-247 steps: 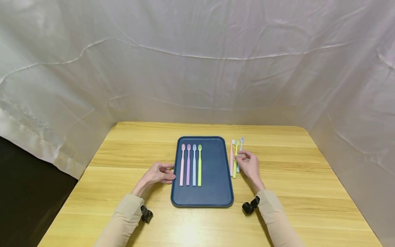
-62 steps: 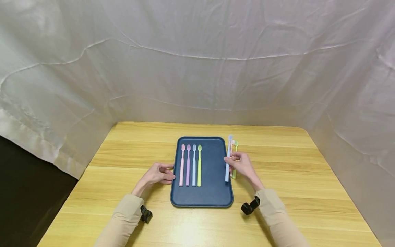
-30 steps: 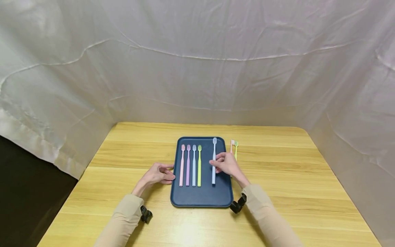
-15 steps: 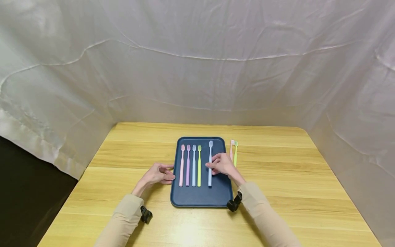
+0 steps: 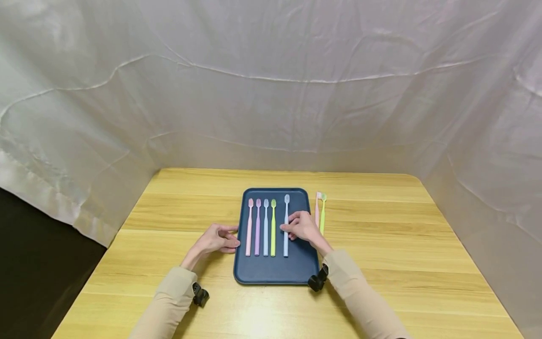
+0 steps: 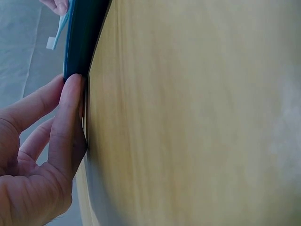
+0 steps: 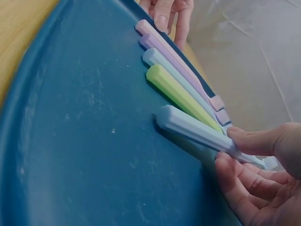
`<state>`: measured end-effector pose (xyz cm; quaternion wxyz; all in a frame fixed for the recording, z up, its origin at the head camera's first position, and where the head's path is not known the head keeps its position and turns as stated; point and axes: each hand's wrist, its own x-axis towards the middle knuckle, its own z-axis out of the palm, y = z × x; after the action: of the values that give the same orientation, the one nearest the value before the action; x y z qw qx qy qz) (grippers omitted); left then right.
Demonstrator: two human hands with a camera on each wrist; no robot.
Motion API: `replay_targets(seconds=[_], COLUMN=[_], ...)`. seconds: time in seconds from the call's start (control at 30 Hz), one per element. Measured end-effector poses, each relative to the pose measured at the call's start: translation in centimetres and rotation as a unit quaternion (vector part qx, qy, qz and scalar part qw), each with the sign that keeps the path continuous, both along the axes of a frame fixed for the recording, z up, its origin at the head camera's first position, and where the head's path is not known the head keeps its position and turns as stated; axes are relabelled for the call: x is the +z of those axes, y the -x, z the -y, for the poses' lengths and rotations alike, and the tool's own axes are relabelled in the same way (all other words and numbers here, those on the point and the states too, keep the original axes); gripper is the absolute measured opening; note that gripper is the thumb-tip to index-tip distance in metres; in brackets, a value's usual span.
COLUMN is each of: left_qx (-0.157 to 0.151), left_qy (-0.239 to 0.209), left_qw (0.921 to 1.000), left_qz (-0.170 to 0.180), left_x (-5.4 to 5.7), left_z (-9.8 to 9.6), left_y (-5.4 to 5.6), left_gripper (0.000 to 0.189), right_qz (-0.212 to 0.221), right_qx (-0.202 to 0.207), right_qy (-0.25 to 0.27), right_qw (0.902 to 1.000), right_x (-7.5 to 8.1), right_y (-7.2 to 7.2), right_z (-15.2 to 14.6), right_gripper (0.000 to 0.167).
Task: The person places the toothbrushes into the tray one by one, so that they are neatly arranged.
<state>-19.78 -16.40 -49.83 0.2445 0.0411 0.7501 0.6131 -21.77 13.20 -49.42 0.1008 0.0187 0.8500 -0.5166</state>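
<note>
My right hand (image 5: 301, 227) pinches a light blue toothbrush (image 5: 286, 207) between thumb and fingers, over the right half of a dark blue tray (image 5: 277, 275). In the right wrist view, a shadow lies under the handle (image 7: 188, 126); whether its end touches the tray I cannot tell. To its left a pink toothbrush (image 5: 249, 235), a purple one (image 5: 257, 233), another light blue one (image 5: 266, 233) and a green one (image 5: 273, 233) lie parallel, heads away from me. My left hand (image 5: 217, 238) holds the tray's left rim with thumb and fingers.
Right of the tray, on the wooden table (image 5: 402, 235), lie another pink toothbrush (image 5: 317, 207) and another green one (image 5: 323, 212), partly behind my right hand. A pale curtain (image 5: 275, 113) hangs behind and on both sides.
My right hand took the light blue toothbrush from the right of the tray and carried it left over it. Lately it shifted slightly further left, towards the green toothbrush. My left hand stays put.
</note>
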Motion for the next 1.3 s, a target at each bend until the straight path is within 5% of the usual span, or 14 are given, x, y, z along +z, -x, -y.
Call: replay_targets(seconds=[0.53, 1.3], left_qx=[0.004, 0.002], left_qy=[-0.001, -0.003], left_qw=[1.0000, 1.0000], left_qz=[0.000, 0.003], left_x=[0.2, 0.2], left_z=[-0.1, -0.1], left_y=[0.0, 0.0], left_gripper=[0.065, 0.065], right_qz=[-0.027, -0.073], right_qx=[0.002, 0.005], right_qy=[-0.007, -0.092], right_qw=[0.9996, 0.9930], right_x=[-0.6, -1.0], right_y=[-0.3, -0.5], right_z=[0.7, 1.4], right_gripper=[0.026, 0.026])
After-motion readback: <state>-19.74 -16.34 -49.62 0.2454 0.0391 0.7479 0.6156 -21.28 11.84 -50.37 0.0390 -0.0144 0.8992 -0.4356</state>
